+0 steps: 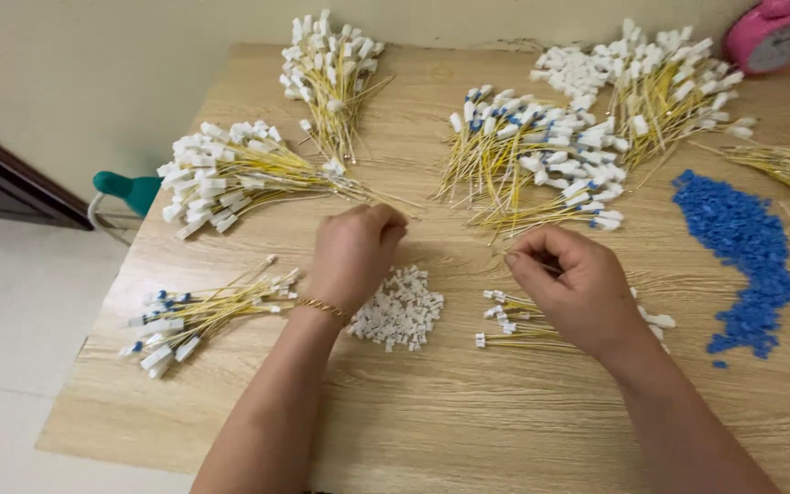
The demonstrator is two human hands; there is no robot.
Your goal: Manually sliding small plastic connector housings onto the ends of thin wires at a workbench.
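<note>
right hand (pixel 578 288) frame centre-right, fingers pinched, seemingly on a thin yellow wire, above small wire bunch (pixel 514 325) | left hand (pixel 354 256) clenched, contents hidden, over loose white connector heap (pixel 401 311) | parts sorted by kind on worktop (pixel 468 421): blue clip pile (pixel 742 247) right, finished bundles (pixel 541 155) upper frame | no containers

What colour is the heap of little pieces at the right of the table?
Blue: the heap of pieces shows best in the head view.

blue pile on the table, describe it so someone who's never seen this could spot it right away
Start at the wooden table and go to its right side, below the pink clock. The blue pile is a long loose heap of tiny pieces, the only heap with no yellow wires or white connectors.
</note>
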